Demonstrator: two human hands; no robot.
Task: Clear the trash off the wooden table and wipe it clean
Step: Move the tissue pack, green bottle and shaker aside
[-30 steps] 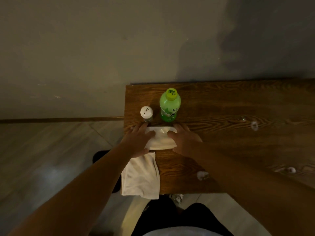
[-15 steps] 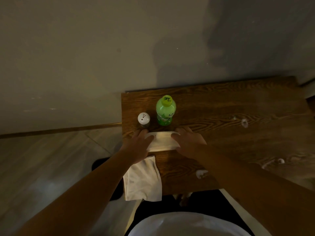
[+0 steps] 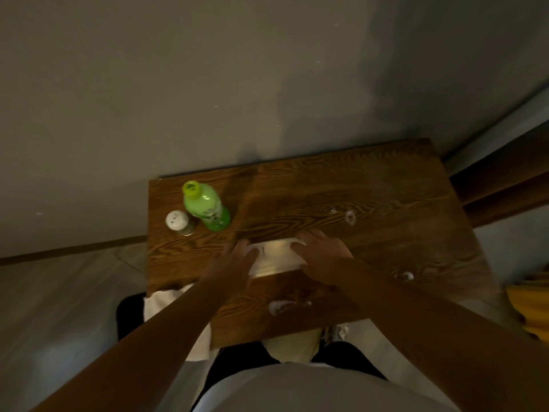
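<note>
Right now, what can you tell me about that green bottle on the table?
The green bottle looks like clear plastic tinted bright green, with a yellow-green screw cap on and a label band low on its body, too blurred to read. It stands upright near the far left corner of the wooden table, close beside a white-topped shaker. Neither hand touches it.

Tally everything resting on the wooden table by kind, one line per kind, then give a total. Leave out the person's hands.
Green bottle: 1
Shaker: 1
White cloth under both hands: 1
White cloth at the near left corner: 1
Small white scraps: 3
Total: 7
</note>
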